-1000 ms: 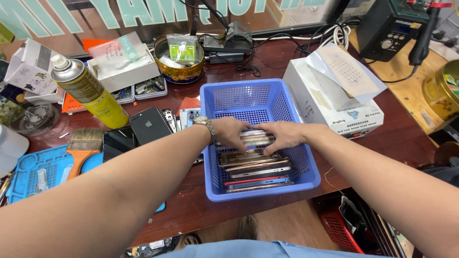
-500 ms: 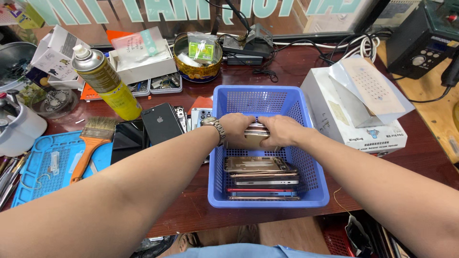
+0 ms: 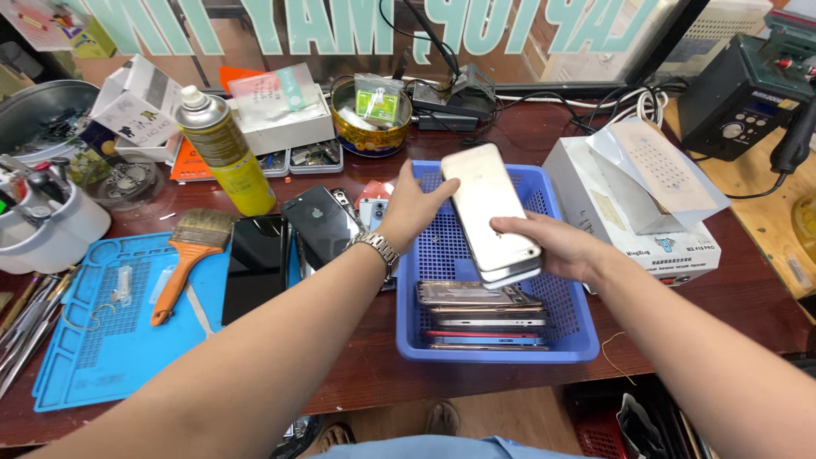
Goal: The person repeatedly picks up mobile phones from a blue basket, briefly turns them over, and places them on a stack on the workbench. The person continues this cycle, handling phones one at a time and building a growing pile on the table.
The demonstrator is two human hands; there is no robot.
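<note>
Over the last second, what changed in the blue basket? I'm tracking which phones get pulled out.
Both hands lifted a small stack of silver phones up out of the blue basket, from low inside it to above it. The left hand steadies the far end, the right hand grips the near end. The row of phones left in the basket, the brush and the spray can stayed put.

My single head camera looks steeply down, close over my cluttered dark red-brown wooden workbench (image 3: 357,374).
</note>
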